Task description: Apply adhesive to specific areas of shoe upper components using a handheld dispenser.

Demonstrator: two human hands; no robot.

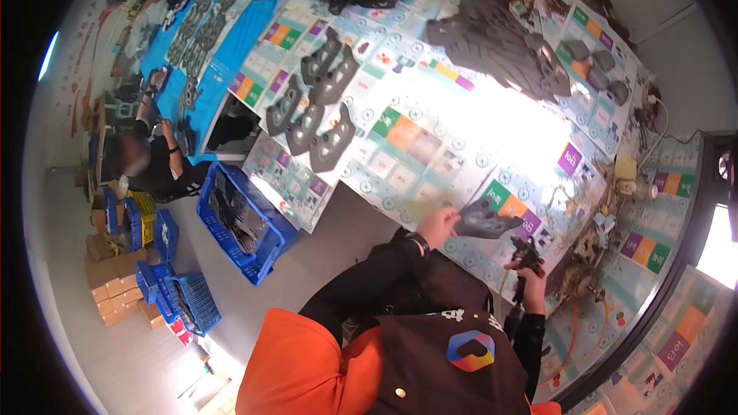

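Note:
My left hand (437, 227) is closed on the edge of a dark grey moulded piece (486, 223) with curved, pointed ends, over the table's near edge. A dark spray gun (527, 252) is in my right hand (530, 283), its fingers wrapped round the grip. The gun's head is close to the right end of the piece; whether anything comes out of it cannot be seen. Further left on the table, several similar grey pieces (306, 124) with cut-outs lie in rows. A large heap of dark grey pieces (503, 46) lies at the back.
Patterned sheeting covers the table (384, 177). Small grey rounded pieces (597, 77) lie at the far right. Clutter and hoses (576, 280) are by the right wall. A blue crate (265, 234) stands left of the table. Another person (157, 154) works at a blue-covered table (238, 38).

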